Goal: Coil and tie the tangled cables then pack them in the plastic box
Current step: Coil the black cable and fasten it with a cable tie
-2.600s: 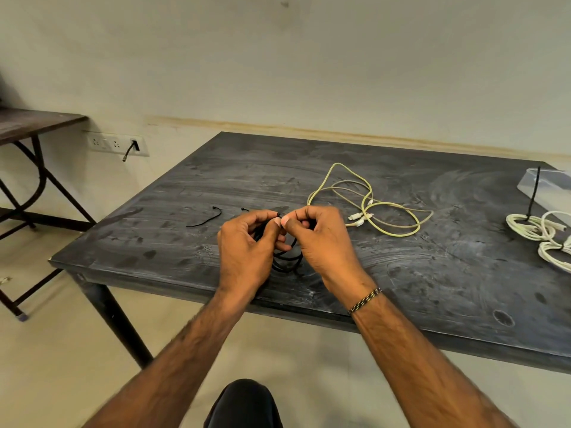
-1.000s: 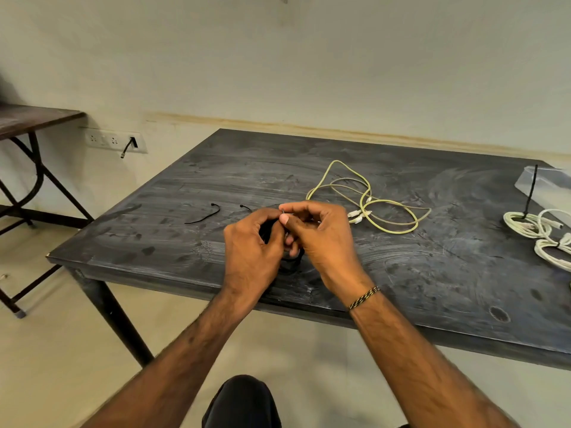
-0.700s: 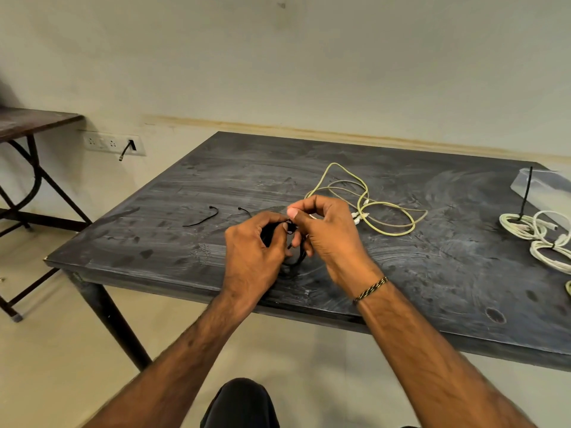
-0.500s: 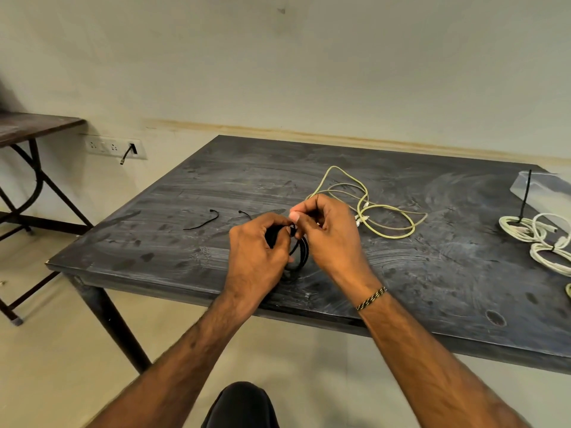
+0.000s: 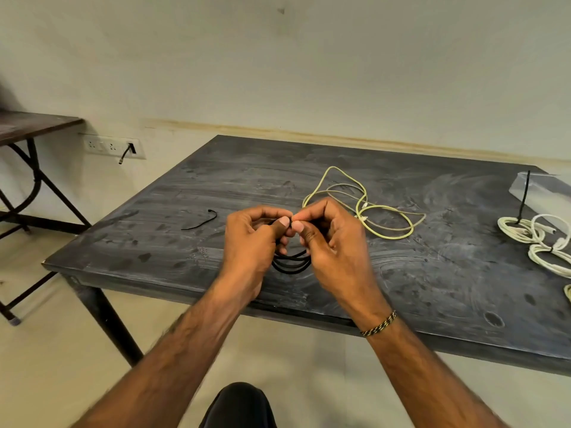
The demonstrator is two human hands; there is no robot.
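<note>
Your fingers are curled on both sides: your left hand (image 5: 250,242) and your right hand (image 5: 332,242) meet thumb-tip to thumb-tip above the near edge of the dark table (image 5: 432,273), both pinching the top of one black cable coil (image 5: 292,264). About four black loops hang below your thumbs, between the two palms; whether they touch the tabletop I cannot tell. Whatever sits between your fingertips is too small to make out.

Count what lies on the table besides. One loose yellow-green cable (image 5: 386,223) sprawls untied just behind your right hand, with a paler strand running through it; whether that is a second cable I cannot tell. One short black tie (image 5: 200,222) lies alone to the left of your left hand. At the right edge, two white cable coils (image 5: 531,239) rest side by side and touching, each cinched with a dark tie, one tie end standing upright. Behind them sits one clear plastic box (image 5: 537,189), partly cut off by the frame.

A braided band (image 5: 378,324) circles your right wrist.
</note>
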